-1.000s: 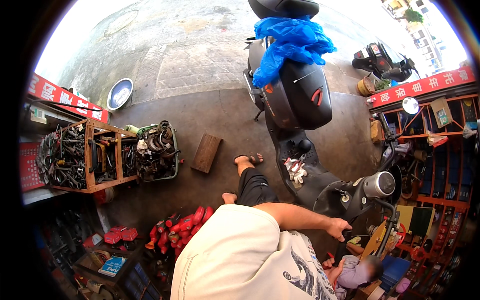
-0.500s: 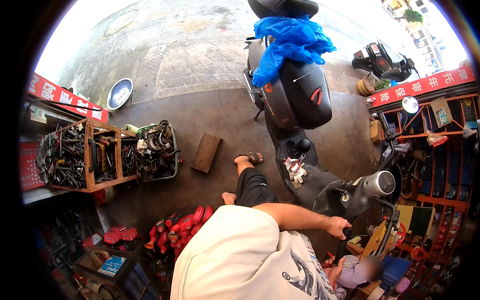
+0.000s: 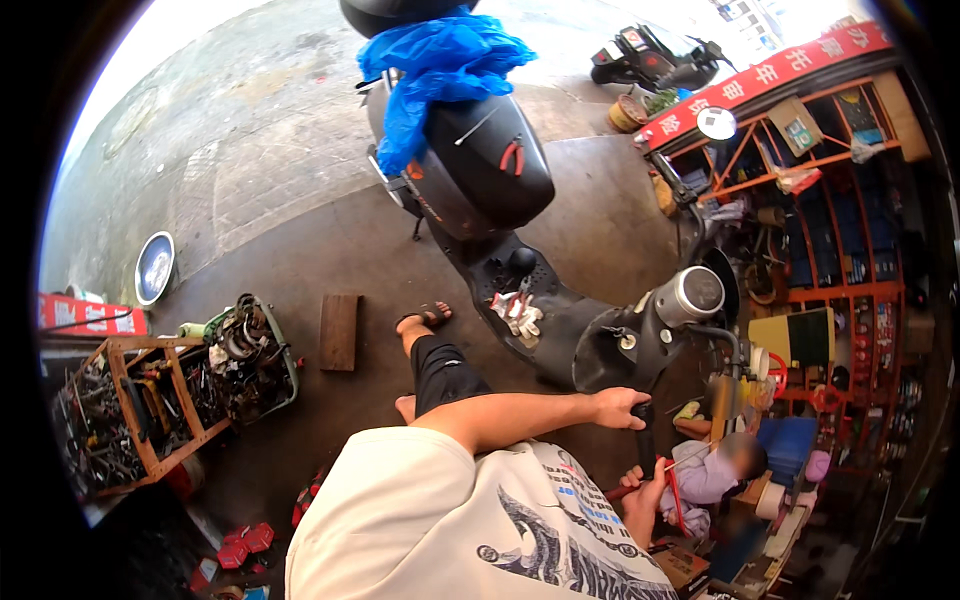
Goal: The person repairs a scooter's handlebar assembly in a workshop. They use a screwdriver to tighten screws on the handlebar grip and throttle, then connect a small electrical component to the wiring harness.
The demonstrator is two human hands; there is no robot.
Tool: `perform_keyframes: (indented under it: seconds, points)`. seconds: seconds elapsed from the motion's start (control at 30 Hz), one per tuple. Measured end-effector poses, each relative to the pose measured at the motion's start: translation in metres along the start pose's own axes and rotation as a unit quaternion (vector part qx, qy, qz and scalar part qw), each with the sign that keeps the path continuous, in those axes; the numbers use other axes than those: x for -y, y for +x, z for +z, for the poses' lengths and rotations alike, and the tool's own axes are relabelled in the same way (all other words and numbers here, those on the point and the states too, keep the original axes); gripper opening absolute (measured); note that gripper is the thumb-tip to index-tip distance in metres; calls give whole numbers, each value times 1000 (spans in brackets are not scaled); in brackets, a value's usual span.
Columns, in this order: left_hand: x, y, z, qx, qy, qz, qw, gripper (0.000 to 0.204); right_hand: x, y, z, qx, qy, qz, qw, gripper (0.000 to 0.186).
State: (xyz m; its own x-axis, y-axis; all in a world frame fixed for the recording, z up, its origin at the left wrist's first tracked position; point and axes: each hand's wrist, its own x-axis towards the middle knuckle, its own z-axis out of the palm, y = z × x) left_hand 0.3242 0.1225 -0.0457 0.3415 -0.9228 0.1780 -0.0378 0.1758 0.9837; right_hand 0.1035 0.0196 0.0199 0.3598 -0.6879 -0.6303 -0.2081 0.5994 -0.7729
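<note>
My left hand is closed round the upper end of a black handlebar grip on the dark scooter. Just below it, my right hand is closed at the grip's lower end, holding a red-handled tool whose exact kind I cannot make out. White work gloves lie on the scooter's footboard. On its black seat rest red-handled pliers and a thin metal rod, beside a crumpled blue plastic bag.
A person in a light purple top sits just beyond my right hand. Left on the floor are a wooden block, a metal basin and a wooden-framed tool rack. Orange shelves line the right side; another scooter stands outside.
The view has swung, so the scooter and floor things sit further left. Both hands stay at the grip; the red tool beside my right hand shows more plainly.
</note>
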Motion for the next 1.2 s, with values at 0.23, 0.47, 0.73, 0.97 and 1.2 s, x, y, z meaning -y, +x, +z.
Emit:
perform_keyframes:
  seconds: [0.23,0.47,0.73,0.97,1.2]
  points:
    - [-1,3,5,15,12,-2,1000,67,-5,-1,-13,11,18,-37,999,41]
    - [-3,2,3,13,7,-6,1000,66,-12,-9,-10,28,-10,-122,992,29]
    - [-13,2,-4,44,7,-31,999,66,-15,-3,-16,48,-41,-169,984,26]
    - [-11,6,0,28,19,-21,999,66,-14,2,-21,45,-62,-180,981,25]
    - [-2,10,-4,20,13,-9,1000,69,-8,3,-11,47,-58,-168,983,26]
